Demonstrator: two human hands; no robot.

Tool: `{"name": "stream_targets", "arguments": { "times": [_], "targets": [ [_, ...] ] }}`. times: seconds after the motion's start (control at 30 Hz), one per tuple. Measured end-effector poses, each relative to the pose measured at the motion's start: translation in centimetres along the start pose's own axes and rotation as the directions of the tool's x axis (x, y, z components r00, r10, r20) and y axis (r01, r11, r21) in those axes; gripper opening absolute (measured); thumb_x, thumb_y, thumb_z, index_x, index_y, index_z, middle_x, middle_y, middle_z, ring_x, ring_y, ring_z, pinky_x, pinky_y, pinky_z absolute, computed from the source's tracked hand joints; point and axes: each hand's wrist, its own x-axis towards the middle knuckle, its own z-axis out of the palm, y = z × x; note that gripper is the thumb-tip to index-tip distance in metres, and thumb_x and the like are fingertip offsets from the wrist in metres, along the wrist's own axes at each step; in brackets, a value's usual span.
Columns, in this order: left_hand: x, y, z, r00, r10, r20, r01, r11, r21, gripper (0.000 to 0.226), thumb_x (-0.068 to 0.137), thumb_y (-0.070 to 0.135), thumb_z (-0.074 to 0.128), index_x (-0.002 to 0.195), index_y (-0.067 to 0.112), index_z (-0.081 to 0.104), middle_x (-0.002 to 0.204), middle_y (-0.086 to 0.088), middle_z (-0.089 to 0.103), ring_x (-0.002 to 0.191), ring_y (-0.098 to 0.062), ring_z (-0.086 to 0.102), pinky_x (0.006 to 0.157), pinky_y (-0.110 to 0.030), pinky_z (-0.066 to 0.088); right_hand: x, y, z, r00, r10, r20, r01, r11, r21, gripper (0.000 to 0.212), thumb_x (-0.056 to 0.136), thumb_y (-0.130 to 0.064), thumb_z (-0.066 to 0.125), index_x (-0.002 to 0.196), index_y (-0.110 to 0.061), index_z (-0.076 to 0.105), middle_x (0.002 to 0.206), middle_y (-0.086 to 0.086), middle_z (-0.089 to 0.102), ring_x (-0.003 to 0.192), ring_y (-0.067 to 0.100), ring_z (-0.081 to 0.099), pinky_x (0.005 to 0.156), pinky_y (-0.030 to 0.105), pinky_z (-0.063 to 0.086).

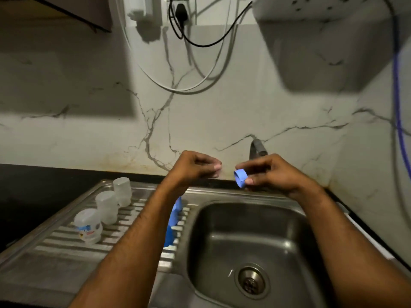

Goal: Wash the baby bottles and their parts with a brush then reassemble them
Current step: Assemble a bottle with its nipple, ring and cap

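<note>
Right hand (272, 172) pinches blue ring (240, 178), opening facing left.

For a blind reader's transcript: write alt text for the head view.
Over a steel sink, the right hand pinches a small blue ring while the left hand, fingers curled, holds nothing. Three clear bottles stand upside down on the ribbed drainboard, with more blue parts half hidden behind the left forearm.

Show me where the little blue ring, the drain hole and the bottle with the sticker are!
blue ring (240, 178), head view, on its outer band.
drain (251, 281), head view, on the strainer's middle.
bottle with the sticker (88, 226), head view, on its side wall.
</note>
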Motion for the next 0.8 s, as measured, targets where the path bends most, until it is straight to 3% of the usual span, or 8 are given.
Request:
{"name": "stream_targets", "arguments": {
  "times": [0.07,0.1,0.17,0.23,0.33,0.5,0.63,0.8],
  "targets": [
    [0.3,-2.7,2.8,0.995,-0.091,-0.033,0.093,0.994,0.057,0.027,0.085,0.002,0.073,0.11,-0.008,0.067,0.099,-0.017,0.071,0.086,-0.025,0.073,0.076,-0.026,0.06,-1.0,4.5,-0.1,0.984,0.169,-0.048,-0.168,0.985,0.026,0.037,0.078,0.013,0.071,0.11,-0.005,0.074,0.101,0.019,0.075,0.092,0.033,0.073,0.076,0.036,0.061],
    [-0.3,-4.4,4.2,0.99,-0.133,-0.037,0.137,0.921,0.364,0.028,0.086,0.006,0.073,0.111,-0.005,0.066,0.105,-0.015,0.07,0.095,-0.028,0.07,0.082,-0.028,0.058,-1.8,6.7,0.1,0.959,0.274,-0.072,-0.283,0.939,-0.198,0.029,0.082,0.006,0.07,0.108,-0.006,0.074,0.102,0.017,0.075,0.098,0.033,0.072,0.077,0.037,0.06],
    [-2.0,-7.8,6.9,0.978,-0.209,-0.017,0.142,0.601,0.787,0.027,0.09,0.014,0.069,0.114,0.002,0.064,0.116,-0.011,0.066,0.109,-0.029,0.064,0.093,-0.033,0.052,-3.7,11.8,1.2,0.881,0.402,-0.25,-0.449,0.54,-0.712,0.023,0.089,-0.012,0.069,0.112,-0.01,0.071,0.115,0.012,0.071,0.114,0.028,0.066,0.091,0.035,0.054],
    [-2.6,-10.1,8.5,0.975,-0.218,0.036,0.109,0.614,0.782,0.03,0.086,0.022,0.074,0.113,0.009,0.066,0.114,-0.008,0.068,0.109,-0.026,0.065,0.098,-0.038,0.051,-4.8,14.1,1.1,0.838,0.421,-0.347,-0.508,0.373,-0.776,0.026,0.087,-0.016,0.071,0.113,-0.009,0.071,0.12,0.01,0.07,0.114,0.022,0.066,0.094,0.029,0.052],
    [-1.8,-10.9,9.1,0.988,-0.15,-0.043,0.145,0.778,0.611,0.023,0.085,0.023,0.075,0.105,0.015,0.066,0.101,-0.004,0.069,0.096,-0.02,0.067,0.092,-0.041,0.055,-5.0,14.7,-0.2,0.809,0.434,-0.396,-0.573,0.43,-0.698,0.025,0.079,-0.016,0.078,0.102,-0.007,0.073,0.11,0.011,0.073,0.102,0.024,0.07,0.08,0.027,0.052],
    [-0.5,-11.1,10.6,0.972,-0.173,-0.16,0.213,0.934,0.286,0.007,0.092,0.012,0.065,0.097,0.015,0.07,0.094,-0.002,0.07,0.089,-0.015,0.067,0.083,-0.039,0.06,-2.9,13.7,-0.9,0.898,0.304,-0.319,-0.432,0.754,-0.496,0.027,0.072,-0.007,0.081,0.098,-0.017,0.08,0.085,0.004,0.074,0.081,0.018,0.071,0.074,0.025,0.055],
    [-0.9,-11.9,12.1,0.932,-0.32,-0.171,0.312,0.947,-0.072,0.027,0.101,0.003,0.044,0.097,0.014,0.068,0.09,-0.013,0.066,0.079,-0.024,0.066,0.067,-0.039,0.062,-1.1,13.4,0.8,0.92,0.241,-0.309,-0.301,0.94,-0.162,0.039,0.081,0.002,0.076,0.117,-0.015,0.074,0.106,0.013,0.073,0.093,0.027,0.072,0.082,0.039,0.062],
    [-0.8,-13.4,12.8,0.909,-0.357,-0.217,0.325,0.93,-0.17,0.023,0.086,-0.008,0.067,0.103,0.008,0.068,0.093,-0.015,0.072,0.084,-0.024,0.072,0.079,-0.042,0.062,0.0,13.4,2.7,0.908,0.111,-0.404,-0.13,0.991,-0.02,0.045,0.077,0.002,0.081,0.118,-0.014,0.072,0.107,0.006,0.072,0.095,0.018,0.07,0.08,0.03,0.061]
  ]
}}
